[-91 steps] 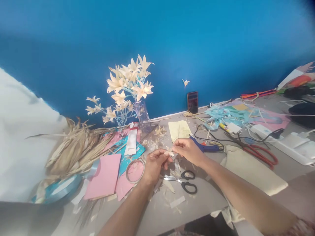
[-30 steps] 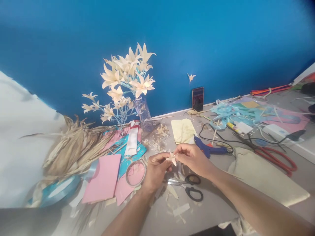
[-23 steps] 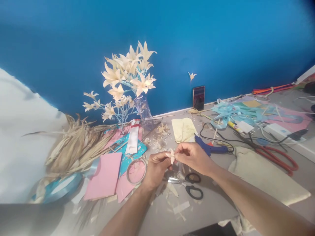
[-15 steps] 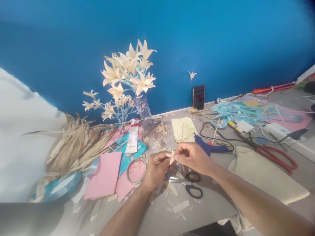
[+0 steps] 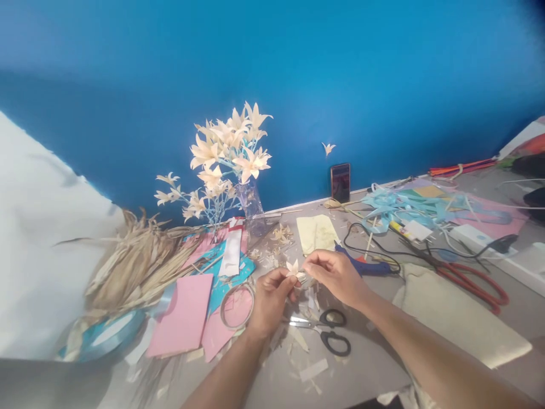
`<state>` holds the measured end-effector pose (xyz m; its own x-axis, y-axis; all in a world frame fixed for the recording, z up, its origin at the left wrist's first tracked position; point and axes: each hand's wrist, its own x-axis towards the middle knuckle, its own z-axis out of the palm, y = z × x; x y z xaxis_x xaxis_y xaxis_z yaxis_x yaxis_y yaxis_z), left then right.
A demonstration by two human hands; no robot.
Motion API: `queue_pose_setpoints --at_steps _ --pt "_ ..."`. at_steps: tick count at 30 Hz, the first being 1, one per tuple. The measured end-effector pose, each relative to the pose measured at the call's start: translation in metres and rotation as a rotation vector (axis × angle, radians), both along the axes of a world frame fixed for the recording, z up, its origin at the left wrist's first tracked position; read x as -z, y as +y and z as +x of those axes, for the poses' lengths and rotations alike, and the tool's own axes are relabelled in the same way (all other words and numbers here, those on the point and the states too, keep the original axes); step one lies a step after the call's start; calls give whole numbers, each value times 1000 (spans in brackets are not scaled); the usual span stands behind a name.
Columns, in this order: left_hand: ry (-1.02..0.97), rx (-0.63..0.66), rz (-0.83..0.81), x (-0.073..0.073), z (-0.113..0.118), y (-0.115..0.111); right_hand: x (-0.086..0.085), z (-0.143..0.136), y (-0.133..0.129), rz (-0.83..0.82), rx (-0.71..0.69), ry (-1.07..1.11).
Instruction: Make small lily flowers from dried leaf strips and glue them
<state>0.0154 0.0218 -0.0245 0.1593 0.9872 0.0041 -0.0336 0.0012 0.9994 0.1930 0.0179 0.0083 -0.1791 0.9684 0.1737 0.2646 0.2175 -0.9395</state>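
Between thumb and fingers, my left hand (image 5: pixel 275 292) pinches a small cream flower (image 5: pixel 294 269), its pointed petals facing up. Just right of the flower is my right hand (image 5: pixel 334 274), its thumb and fingertips pressed together; whatever they hold, if anything, is too small to make out. Below both hands lie scissors (image 5: pixel 326 329) with black handles, blades pointing left. A blue glue gun (image 5: pixel 368 266) rests behind my right hand, partly hidden by it. Cream flowers (image 5: pixel 230 139) on pale blue stems stand in a clear bottle (image 5: pixel 251 205) at the back.
Dried husks (image 5: pixel 128 261), pink sheets (image 5: pixel 183 315), a tape ring (image 5: pixel 237 307) and a blue ribbon roll (image 5: pixel 108 335) lie left. A phone (image 5: pixel 340 182) leans on the blue wall. Right are tangled ribbons (image 5: pixel 392 204), red-handled scissors (image 5: pixel 479 284), cables and a folded cloth (image 5: pixel 464 318).
The view has tilted slightly, so the scene sits lower. My right hand has drawn back a little from the flower, which now shows upright in my left hand.
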Motion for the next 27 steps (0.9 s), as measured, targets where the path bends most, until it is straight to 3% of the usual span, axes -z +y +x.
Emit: queue_pose_setpoints --at_steps 5,13,19,27 --pt "66 -48 82 -2 2 -7 2 -4 -2 214 19 -147" --pt "287 -66 266 1 -1 -9 8 -4 -1 274 64 -333" --pt "351 11 264 -2 -1 -9 13 -4 -2 590 21 -496" --pt "560 103 499 -3 -5 -5 9 1 -3 610 -59 -601"
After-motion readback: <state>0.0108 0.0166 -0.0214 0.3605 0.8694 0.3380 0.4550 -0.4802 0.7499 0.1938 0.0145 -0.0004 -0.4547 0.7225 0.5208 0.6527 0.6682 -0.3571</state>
